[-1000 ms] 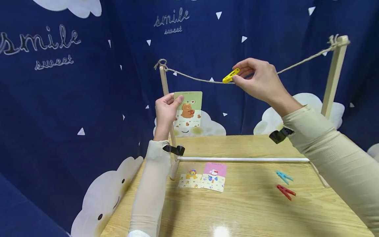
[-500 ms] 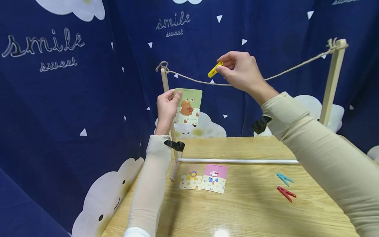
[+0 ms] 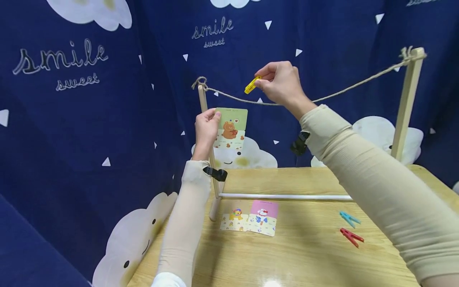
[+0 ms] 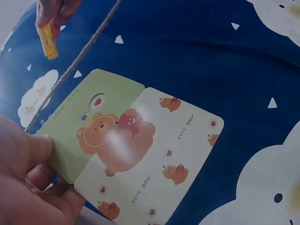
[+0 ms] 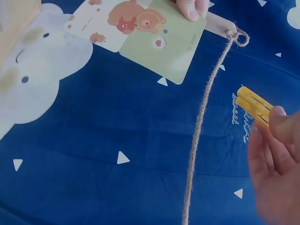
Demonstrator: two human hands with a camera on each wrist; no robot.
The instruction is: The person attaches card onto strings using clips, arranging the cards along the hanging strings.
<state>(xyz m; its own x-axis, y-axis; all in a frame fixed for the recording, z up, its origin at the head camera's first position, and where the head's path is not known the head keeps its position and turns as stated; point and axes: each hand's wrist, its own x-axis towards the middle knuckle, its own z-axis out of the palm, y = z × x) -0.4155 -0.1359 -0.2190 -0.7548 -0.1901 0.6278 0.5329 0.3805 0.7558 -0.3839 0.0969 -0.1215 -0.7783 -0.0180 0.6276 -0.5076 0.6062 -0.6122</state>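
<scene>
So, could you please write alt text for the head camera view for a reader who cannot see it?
A person's right hand pinches a yellow clothespin just above a twine line strung between two wooden posts, while the left hand holds up a bear card below it. Two more cards and two clothespins lie on the wooden table.

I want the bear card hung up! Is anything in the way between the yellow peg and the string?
No. The right hand pinches the yellow peg just above the string, with only open air between them. The left hand holds the bear card below the string.
</scene>
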